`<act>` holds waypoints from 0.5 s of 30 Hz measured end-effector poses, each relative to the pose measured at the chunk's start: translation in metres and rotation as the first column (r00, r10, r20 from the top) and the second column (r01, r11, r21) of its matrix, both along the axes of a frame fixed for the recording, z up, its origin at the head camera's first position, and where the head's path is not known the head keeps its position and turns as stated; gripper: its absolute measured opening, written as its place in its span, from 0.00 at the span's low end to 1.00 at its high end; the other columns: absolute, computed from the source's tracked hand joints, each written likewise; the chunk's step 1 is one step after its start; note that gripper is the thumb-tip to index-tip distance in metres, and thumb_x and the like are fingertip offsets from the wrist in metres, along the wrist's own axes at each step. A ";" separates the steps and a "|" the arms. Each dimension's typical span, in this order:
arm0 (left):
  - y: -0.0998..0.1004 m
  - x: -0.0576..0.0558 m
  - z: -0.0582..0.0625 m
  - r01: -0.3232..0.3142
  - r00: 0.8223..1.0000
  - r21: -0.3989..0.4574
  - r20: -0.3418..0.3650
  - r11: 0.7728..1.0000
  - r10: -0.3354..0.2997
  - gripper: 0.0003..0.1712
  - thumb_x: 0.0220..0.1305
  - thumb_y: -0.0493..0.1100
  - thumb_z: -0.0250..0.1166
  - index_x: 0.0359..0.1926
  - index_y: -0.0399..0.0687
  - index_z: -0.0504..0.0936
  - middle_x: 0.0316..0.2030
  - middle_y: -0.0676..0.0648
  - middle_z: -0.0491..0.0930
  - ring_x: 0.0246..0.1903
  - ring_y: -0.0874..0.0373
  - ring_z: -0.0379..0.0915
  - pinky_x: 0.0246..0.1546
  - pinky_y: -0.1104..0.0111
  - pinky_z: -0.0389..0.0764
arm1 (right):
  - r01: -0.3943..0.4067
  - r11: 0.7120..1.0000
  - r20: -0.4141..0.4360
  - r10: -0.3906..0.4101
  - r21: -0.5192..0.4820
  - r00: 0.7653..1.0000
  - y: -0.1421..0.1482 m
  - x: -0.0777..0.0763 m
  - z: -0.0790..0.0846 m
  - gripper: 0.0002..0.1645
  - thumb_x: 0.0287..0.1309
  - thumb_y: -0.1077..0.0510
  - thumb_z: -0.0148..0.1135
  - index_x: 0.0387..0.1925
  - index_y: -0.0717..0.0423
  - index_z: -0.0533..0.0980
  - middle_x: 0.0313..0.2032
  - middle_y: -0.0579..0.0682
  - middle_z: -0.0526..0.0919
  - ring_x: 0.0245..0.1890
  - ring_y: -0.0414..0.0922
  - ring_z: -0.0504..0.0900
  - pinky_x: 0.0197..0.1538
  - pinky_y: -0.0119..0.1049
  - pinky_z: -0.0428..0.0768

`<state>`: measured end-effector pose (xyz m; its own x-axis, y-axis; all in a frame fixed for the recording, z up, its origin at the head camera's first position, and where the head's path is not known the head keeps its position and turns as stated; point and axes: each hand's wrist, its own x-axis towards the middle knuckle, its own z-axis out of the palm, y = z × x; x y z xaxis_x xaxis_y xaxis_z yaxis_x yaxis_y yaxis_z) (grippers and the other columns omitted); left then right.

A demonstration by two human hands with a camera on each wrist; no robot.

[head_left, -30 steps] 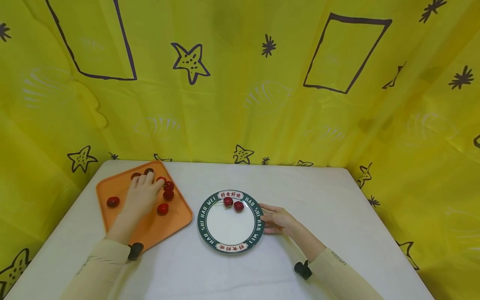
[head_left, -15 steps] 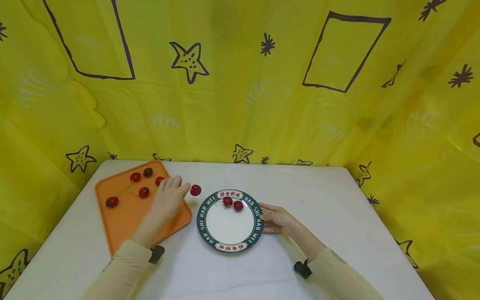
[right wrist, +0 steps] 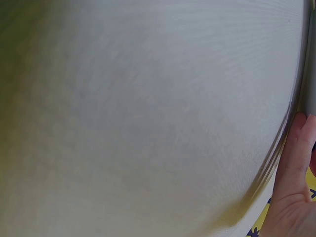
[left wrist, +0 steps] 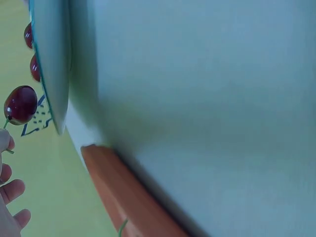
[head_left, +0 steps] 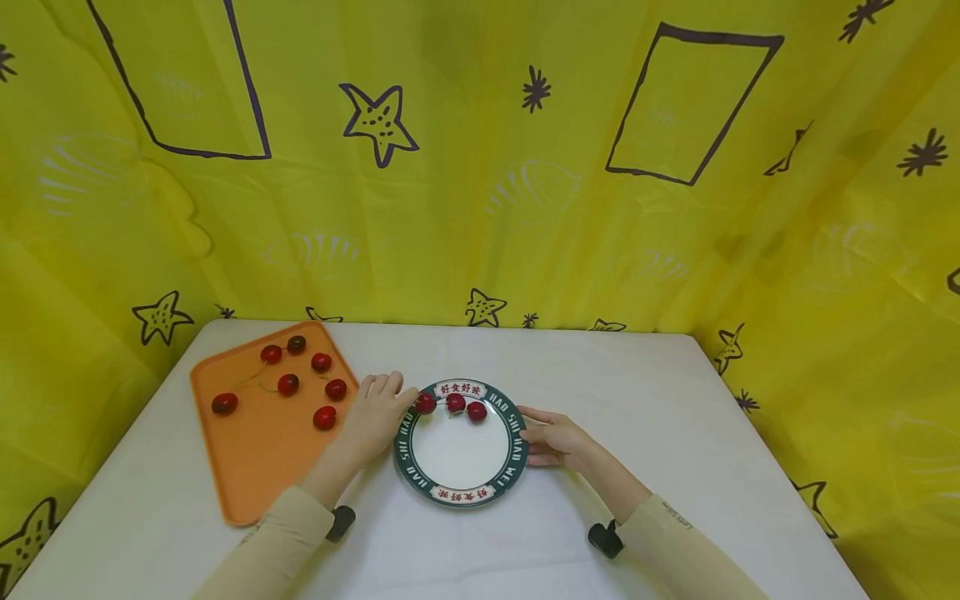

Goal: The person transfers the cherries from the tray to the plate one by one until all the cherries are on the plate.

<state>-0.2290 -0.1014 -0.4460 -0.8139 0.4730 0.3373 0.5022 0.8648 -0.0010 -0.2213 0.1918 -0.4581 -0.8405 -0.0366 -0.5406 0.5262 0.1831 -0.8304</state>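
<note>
I list, from the left: one orange tray [head_left: 262,467], rounded at the corners, set askew on the white-covered surface [head_left: 637,375]. On it, seven red cherries [head_left: 288,384], several partly dark, lying apart toward its far and side edges; thin stems show on some.

One pale left sleeve [head_left: 277,533], with a small black device [head_left: 342,523] at the wrist. One left hand [head_left: 373,421], between tray and plate; its fingers are drawn together at the tips, and in the left wrist view I see them pinching the green stem [left wrist: 7,122] of a single cherry [head_left: 425,403]. That cherry hangs by the plate's left rim, a gap between them from the wrist side.

One round plate [head_left: 460,454], white, with a dark green lettered border, resting on the surface. On its far side, a pair of cherries [head_left: 455,403], side by side.

One right hand [head_left: 555,439], touching the plate's right rim, fingers slightly parted; whether they grip it I cannot tell. One matching right sleeve [head_left: 675,542]. Behind all, a yellow curtain [head_left: 480,242] with starfish and fish drawings.
</note>
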 end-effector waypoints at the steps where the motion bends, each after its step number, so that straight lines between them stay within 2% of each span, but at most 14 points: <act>1: 0.002 0.000 -0.002 0.012 1.000 -0.002 0.000 1.000 -0.012 0.09 0.59 0.36 0.59 0.40 0.53 0.75 0.34 0.46 0.62 0.41 0.48 0.62 0.51 0.53 0.63 | 0.000 1.000 0.000 0.000 0.000 1.000 0.000 0.000 0.000 0.30 0.56 0.65 0.57 0.61 0.49 0.67 0.31 0.52 0.79 0.25 0.43 0.78 0.31 0.36 0.81; 8: 0.013 0.004 -0.010 0.054 0.999 -0.058 0.000 0.997 -0.054 0.09 0.59 0.39 0.59 0.42 0.52 0.75 0.36 0.46 0.63 0.41 0.49 0.63 0.51 0.55 0.64 | 0.001 1.000 0.004 -0.001 0.005 1.000 0.000 0.000 0.000 0.30 0.56 0.65 0.57 0.61 0.49 0.68 0.32 0.51 0.79 0.26 0.43 0.78 0.31 0.36 0.81; 15: 0.020 0.003 -0.015 0.018 0.997 -0.151 0.080 0.988 -0.006 0.14 0.62 0.40 0.55 0.49 0.53 0.76 0.47 0.43 0.68 0.48 0.47 0.63 0.56 0.53 0.62 | 0.003 1.000 0.003 -0.003 0.005 1.000 0.000 -0.001 0.000 0.29 0.56 0.65 0.58 0.61 0.49 0.68 0.32 0.51 0.78 0.25 0.43 0.77 0.31 0.35 0.81</act>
